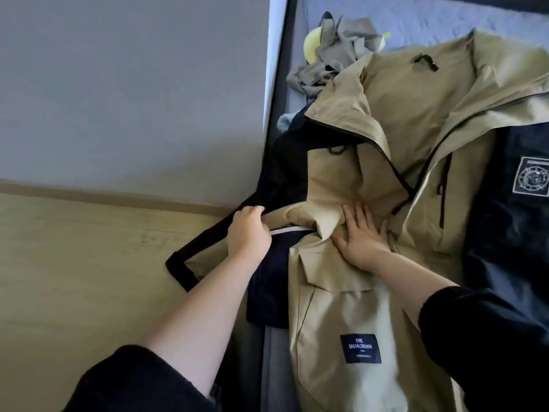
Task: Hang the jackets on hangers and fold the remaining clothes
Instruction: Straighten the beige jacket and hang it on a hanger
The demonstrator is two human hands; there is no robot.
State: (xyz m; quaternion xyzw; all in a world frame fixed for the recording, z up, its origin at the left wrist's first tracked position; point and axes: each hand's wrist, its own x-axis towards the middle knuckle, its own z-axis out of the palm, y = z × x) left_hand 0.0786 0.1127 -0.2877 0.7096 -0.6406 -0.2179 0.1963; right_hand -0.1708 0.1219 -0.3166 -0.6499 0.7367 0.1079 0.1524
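Observation:
A khaki jacket (395, 138) with black zips and a dark label lies spread over the bed. My left hand (248, 233) grips its sleeve near the bed's left edge, fingers curled round the fabric beside a white strip. The sleeve's black-trimmed cuff (181, 270) hangs over the floor. My right hand (361, 236) presses flat on the jacket's middle, fingers spread. A navy garment (270, 289) lies under the jacket. A dark navy jacket (511, 209) with a white square patch lies at the right. No hanger is in view.
A crumpled grey garment (335, 55) and something yellow (313, 44) sit at the back of the blue-grey bed (430, 19). A grey wall (133, 84) and a wooden floor (74, 263) lie to the left of the bed.

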